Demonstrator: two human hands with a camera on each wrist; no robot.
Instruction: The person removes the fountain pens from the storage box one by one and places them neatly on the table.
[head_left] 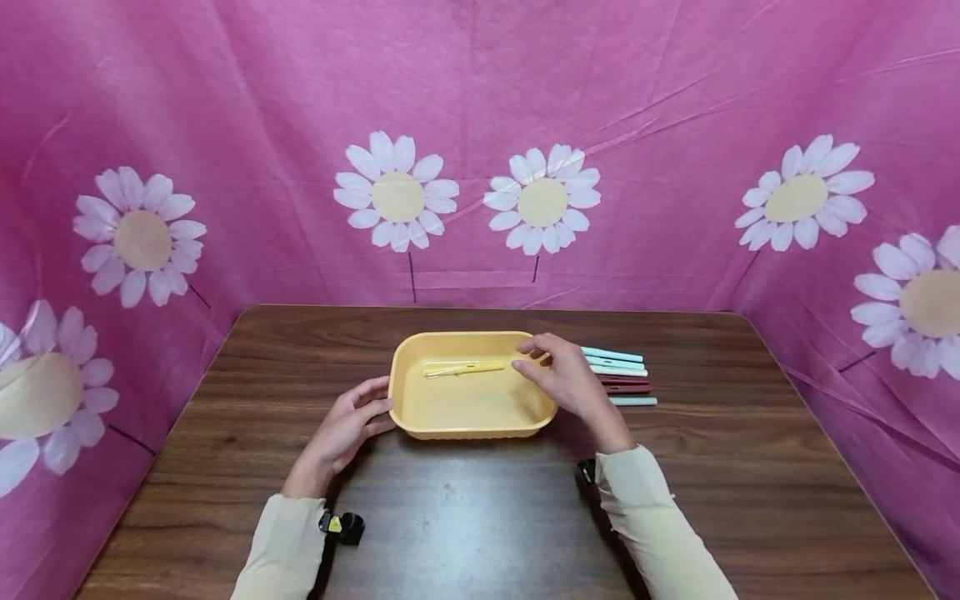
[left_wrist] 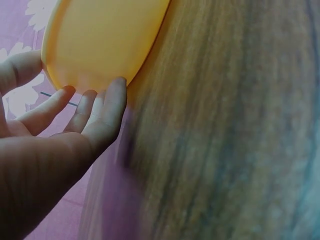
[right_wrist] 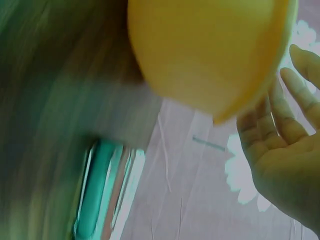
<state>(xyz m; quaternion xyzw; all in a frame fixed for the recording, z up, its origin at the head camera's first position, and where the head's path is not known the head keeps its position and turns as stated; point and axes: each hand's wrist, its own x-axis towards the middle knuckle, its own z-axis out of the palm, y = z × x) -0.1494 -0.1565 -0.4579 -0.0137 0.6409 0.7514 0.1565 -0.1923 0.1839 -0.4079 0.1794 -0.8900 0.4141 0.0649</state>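
Observation:
A yellow tray (head_left: 450, 423) with rounded corners stands on the brown wooden table. Inside it lies a yellow pen (head_left: 480, 367) with a clear end. My left hand (head_left: 348, 427) is at the tray's left end, its fingertips touching the outer wall, as the left wrist view also shows. Over the right end hovers my right hand (head_left: 561, 375), fingers loosely bent and nothing between them. In the right wrist view the right fingers (right_wrist: 280, 117) overlap the tray's rim, thumb apart from them.
Right of the tray lie several pens: light blue ones (head_left: 613, 356), dark maroon ones (head_left: 628, 388) and a grey-green one (head_left: 634, 402). Their left ends are hidden behind the right hand. A pink cloth (head_left: 472, 83) with white flowers hangs around the table's back and sides.

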